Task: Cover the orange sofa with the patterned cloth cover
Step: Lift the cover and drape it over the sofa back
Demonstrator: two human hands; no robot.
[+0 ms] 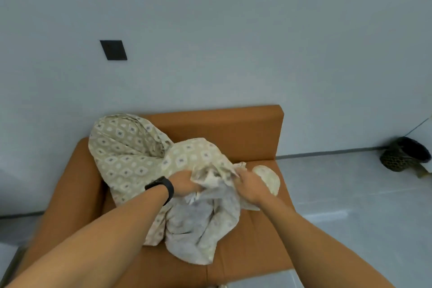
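An orange sofa (233, 128) stands against the wall with one armrest on its left. A beige patterned cloth cover (126, 154) lies bunched on the seat and leans up against the left part of the backrest. Its pale inner side faces up near the front. My left hand (184, 181), with a black band on the wrist, grips a fold of the cover at its middle. My right hand (249, 186) grips the cover's edge a little to the right. Both hands are close together above the seat.
A pale wall rises behind the sofa with a dark square plate (113, 50) on it. Grey floor (350, 184) stretches to the right. A dark mesh basket (405, 156) lies tipped by the wall at the far right.
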